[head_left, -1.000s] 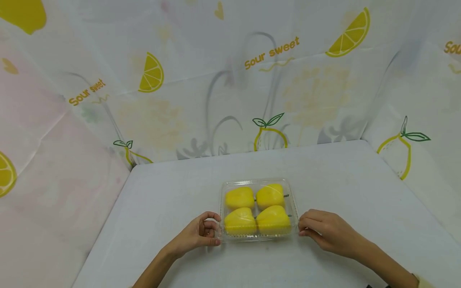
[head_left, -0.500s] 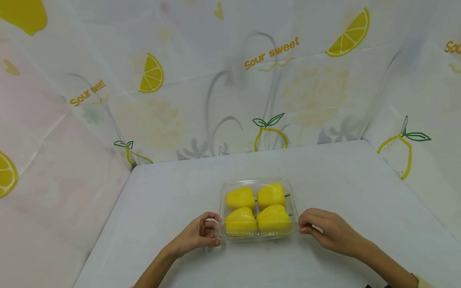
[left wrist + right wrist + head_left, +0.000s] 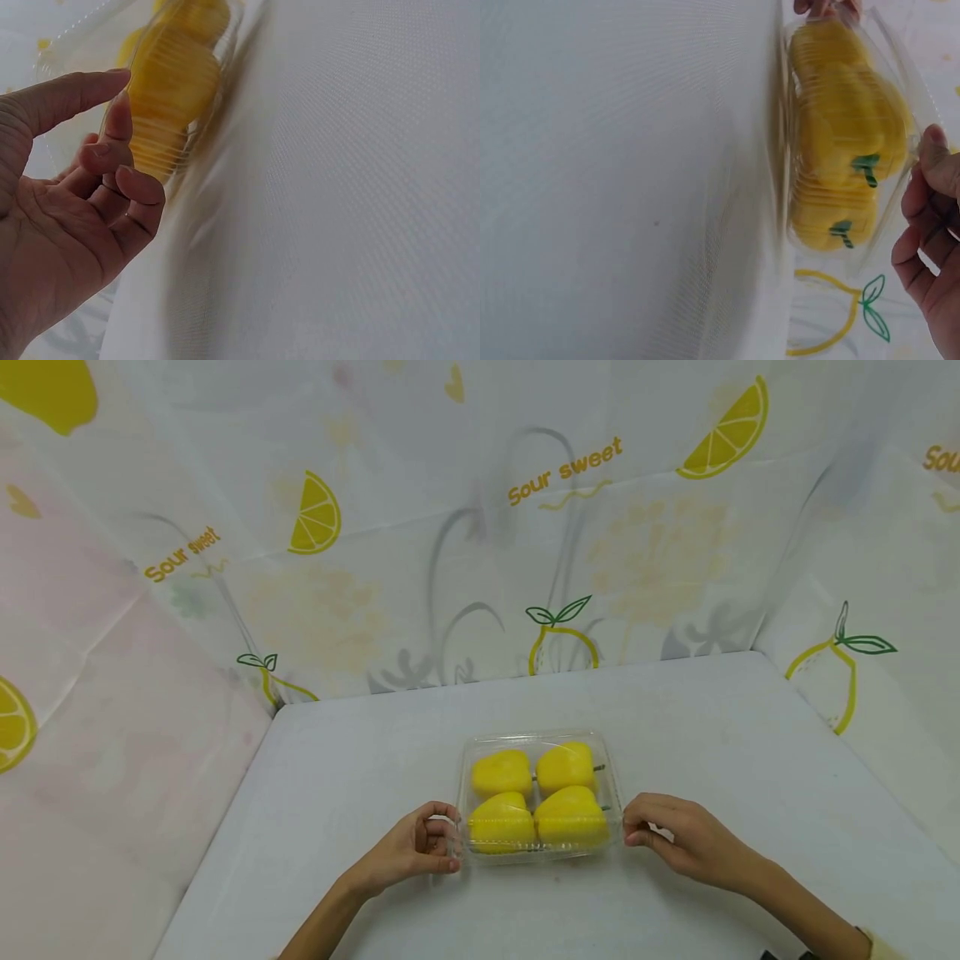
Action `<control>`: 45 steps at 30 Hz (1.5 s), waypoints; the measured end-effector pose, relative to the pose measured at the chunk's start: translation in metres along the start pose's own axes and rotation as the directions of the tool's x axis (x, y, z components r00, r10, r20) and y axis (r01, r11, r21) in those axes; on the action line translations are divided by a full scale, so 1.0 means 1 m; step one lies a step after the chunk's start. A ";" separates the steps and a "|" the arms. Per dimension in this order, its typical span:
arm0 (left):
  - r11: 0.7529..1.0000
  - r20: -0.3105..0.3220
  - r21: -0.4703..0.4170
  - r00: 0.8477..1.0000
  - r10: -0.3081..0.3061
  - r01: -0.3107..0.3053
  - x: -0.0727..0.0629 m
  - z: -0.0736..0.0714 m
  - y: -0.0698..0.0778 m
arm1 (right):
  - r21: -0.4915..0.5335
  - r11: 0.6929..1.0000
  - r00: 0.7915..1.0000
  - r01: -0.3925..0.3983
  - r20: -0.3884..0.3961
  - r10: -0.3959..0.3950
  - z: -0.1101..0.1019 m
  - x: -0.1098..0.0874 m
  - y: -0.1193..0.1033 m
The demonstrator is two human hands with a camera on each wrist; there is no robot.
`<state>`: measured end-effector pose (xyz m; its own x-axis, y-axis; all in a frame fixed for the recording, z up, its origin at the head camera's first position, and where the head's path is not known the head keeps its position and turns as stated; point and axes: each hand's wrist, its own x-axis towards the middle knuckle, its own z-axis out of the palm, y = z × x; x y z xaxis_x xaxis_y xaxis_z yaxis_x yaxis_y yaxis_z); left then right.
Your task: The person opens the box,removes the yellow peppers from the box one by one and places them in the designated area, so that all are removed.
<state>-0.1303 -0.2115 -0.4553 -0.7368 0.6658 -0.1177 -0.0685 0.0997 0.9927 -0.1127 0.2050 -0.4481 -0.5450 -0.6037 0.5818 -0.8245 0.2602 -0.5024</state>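
Observation:
Several yellow bell peppers (image 3: pixel 572 817) with green stems lie inside a clear plastic clamshell box (image 3: pixel 531 738) on the table. At the box's left edge, my left hand (image 3: pixel 418 845) pinches the rim near its front corner, the lower fingers curled beside it. My right hand (image 3: pixel 686 842) pinches the right edge of the rim between thumb and fingers. Seen from the right wrist, the thumb (image 3: pixel 933 146) presses the thin clear edge, and stems (image 3: pixel 865 168) face that side. The left wrist view shows the ridged plastic wall (image 3: pixel 157 156) close beyond my left fingers.
A white cloth (image 3: pixel 360 752) covers the table under the box. Behind and at both sides stand fabric walls (image 3: pixel 465 568) printed with lemons and words. The table's far edge meets the back wall.
The peppers and the box have shifted very slightly to the right, with my right hand at its edge. My left hand has stayed nearly still.

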 end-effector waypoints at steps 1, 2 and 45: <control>1.000 0.002 -0.003 1.000 0.002 -0.002 0.000 0.000 0.000 | 0.010 1.000 1.000 -0.001 0.000 0.001 0.000 0.000 0.000; 1.000 0.003 -0.004 1.000 0.005 -0.005 0.000 0.000 0.000 | 0.022 1.000 1.000 0.002 -0.002 -0.002 0.000 0.000 0.000; 0.999 0.000 0.040 1.000 0.009 -0.009 -0.004 0.003 -0.001 | -0.339 0.939 0.945 0.047 -0.290 -0.153 -0.065 0.087 0.012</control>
<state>-0.1254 -0.2116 -0.4564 -0.7375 0.6665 -0.1086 -0.0346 0.1233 0.9918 -0.1803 0.2041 -0.3622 -0.4332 -0.3915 0.8118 -0.8521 0.4714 -0.2274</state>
